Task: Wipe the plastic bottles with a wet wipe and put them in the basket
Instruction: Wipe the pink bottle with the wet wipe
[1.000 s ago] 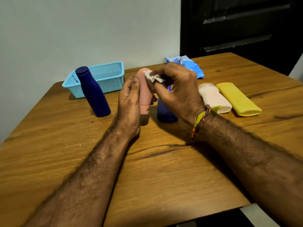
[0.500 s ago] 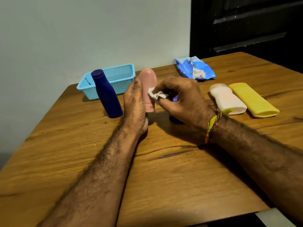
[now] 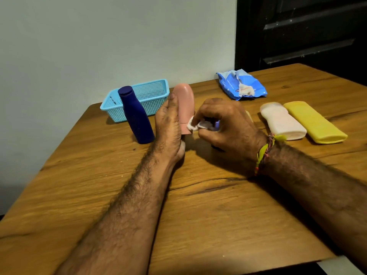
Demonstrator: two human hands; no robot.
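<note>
Left hand [image 3: 168, 126] grips the smooth pink bottle [image 3: 185, 104] upright above the wooden table [image 3: 198, 215]; right hand [image 3: 224, 126] pinches a crumpled white wipe [image 3: 193, 126] against its cap end — hiding a blue thing behind. Mesh basket [image 3: 156, 90] stands just behind.

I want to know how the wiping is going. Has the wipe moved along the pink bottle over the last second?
Yes. The wipe has gone from the pink bottle's rounded top down to near its cap end.

Five plastic bottles show: one pink [image 3: 185, 104], two dark blue [image 3: 136, 116] [image 3: 217, 125], one white [image 3: 282, 121], one yellow [image 3: 313, 122]; plus one light-blue mesh plastic basket [image 3: 147, 96] and one blue wipes packet [image 3: 241, 84].
</note>
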